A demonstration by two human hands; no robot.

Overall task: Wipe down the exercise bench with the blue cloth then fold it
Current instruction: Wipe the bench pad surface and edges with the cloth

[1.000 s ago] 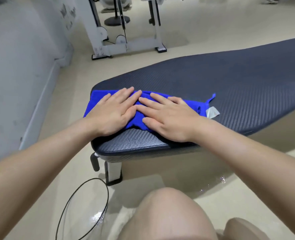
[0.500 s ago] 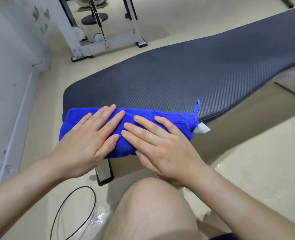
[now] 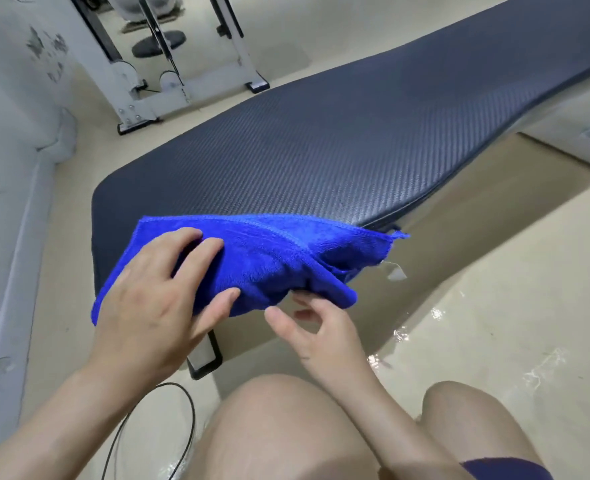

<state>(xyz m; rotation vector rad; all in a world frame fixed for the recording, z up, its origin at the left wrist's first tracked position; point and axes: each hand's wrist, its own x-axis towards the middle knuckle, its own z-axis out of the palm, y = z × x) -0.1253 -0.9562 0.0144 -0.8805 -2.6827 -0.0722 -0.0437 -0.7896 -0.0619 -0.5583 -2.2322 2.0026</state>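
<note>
The blue cloth (image 3: 269, 258) is folded into a long strip and lifted off the near end of the dark textured exercise bench (image 3: 338, 143), hanging past its front edge. My left hand (image 3: 158, 306) grips the cloth's left part, fingers on top and thumb at the lower edge. Just under the cloth's lower right fold is my right hand (image 3: 317, 330), fingers loosely curled and fingertips at the edge, holding nothing that I can see. A small white tag (image 3: 395, 273) dangles from the cloth's right corner.
The bench's front leg (image 3: 205, 355) stands on the beige floor just ahead of my bare knees (image 3: 279, 427). A black cable (image 3: 182, 427) loops on the floor at the lower left. A white machine frame (image 3: 141, 95) stands at the back, and a wall (image 3: 6, 168) runs along the left.
Both palms were pressing the cloth flat on the bench and sliding it toward the near end. Now the cloth is off the pad, held by my left hand, and my right hand has dropped below it.
</note>
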